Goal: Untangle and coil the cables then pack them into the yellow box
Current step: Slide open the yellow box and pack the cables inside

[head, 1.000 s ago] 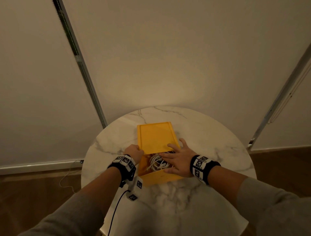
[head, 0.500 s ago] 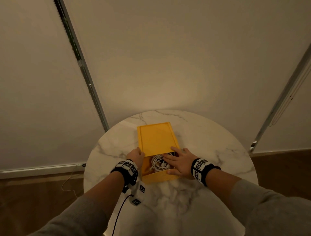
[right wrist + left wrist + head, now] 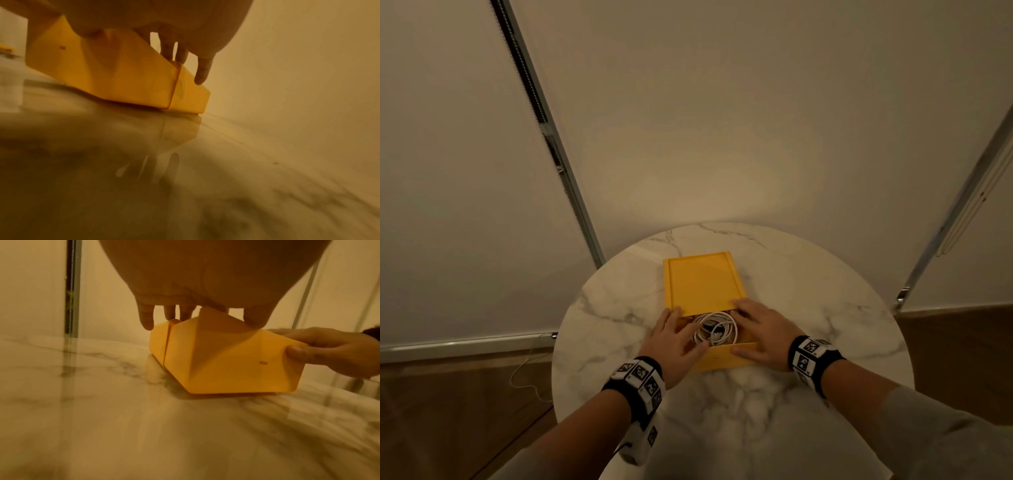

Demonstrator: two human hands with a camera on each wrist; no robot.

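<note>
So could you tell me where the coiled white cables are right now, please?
In the head view, the white cables lie inside the yellow box, in its open near end, between the left hand and right hand.

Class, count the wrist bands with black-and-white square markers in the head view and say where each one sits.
2. One marker band wraps the left wrist, at the near-left corner of the yellow box; the other marker band wraps the right wrist, right of it. None appear hidden.

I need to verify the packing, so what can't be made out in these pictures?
- Box far end: head view, lid covers it.
- Cables: wrist views, box walls hide them; count unclear.
- Left hand and right hand fingertips: hidden at the box edges.
</note>
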